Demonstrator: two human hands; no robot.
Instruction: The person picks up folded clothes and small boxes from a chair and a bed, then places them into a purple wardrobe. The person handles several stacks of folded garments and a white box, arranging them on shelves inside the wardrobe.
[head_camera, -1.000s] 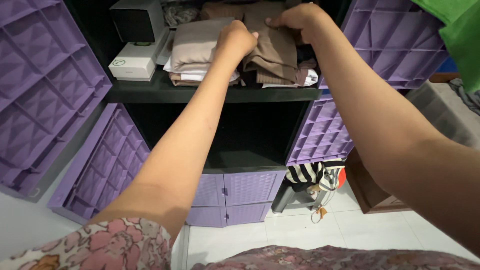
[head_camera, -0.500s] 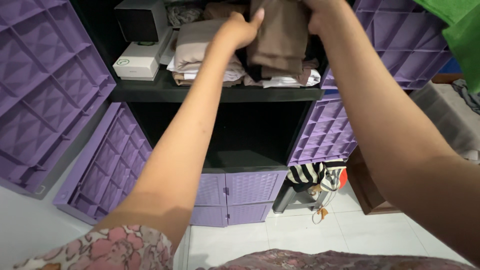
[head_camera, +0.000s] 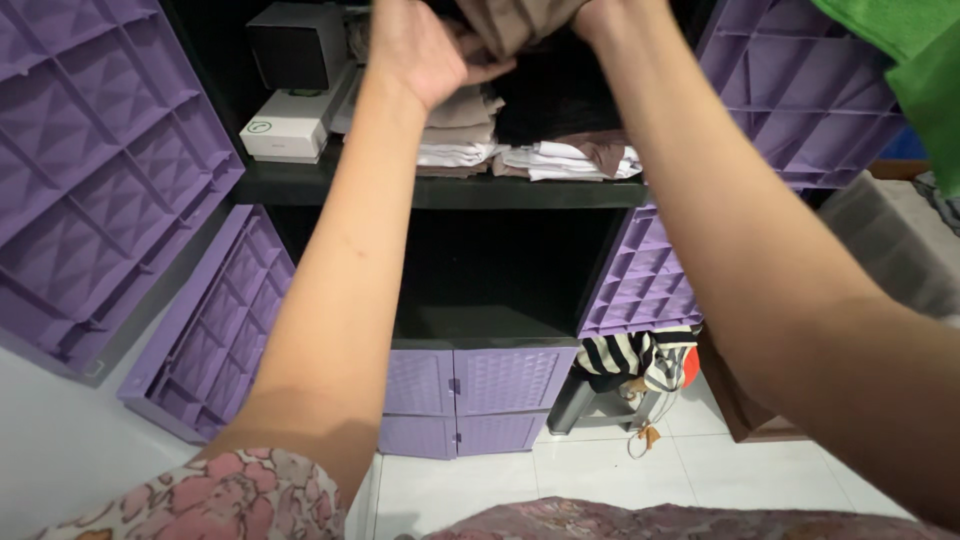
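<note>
As hands (head_camera: 425, 50) grip, soft brown cloth (head_camera: 520, 20) bunches.

This is a home, most likely a bedroom or a dressing corner. A purple plastic wardrobe (head_camera: 470, 385) stands open, its moulded doors (head_camera: 90, 170) swung wide to both sides, with small closed drawers at the bottom. On the dark upper shelf (head_camera: 430, 190) lie stacks of folded clothes (head_camera: 520, 155) in beige, brown and white, beside a white box (head_camera: 290, 128) with a black box (head_camera: 298, 45) on top of it. The floor (head_camera: 620, 475) is white tile. A striped garment (head_camera: 635, 358) is draped over a low stool beside the wardrobe. At the right edge there is what may be a bed or a covered surface (head_camera: 885, 240), though the view there is too narrow to be sure.
</note>
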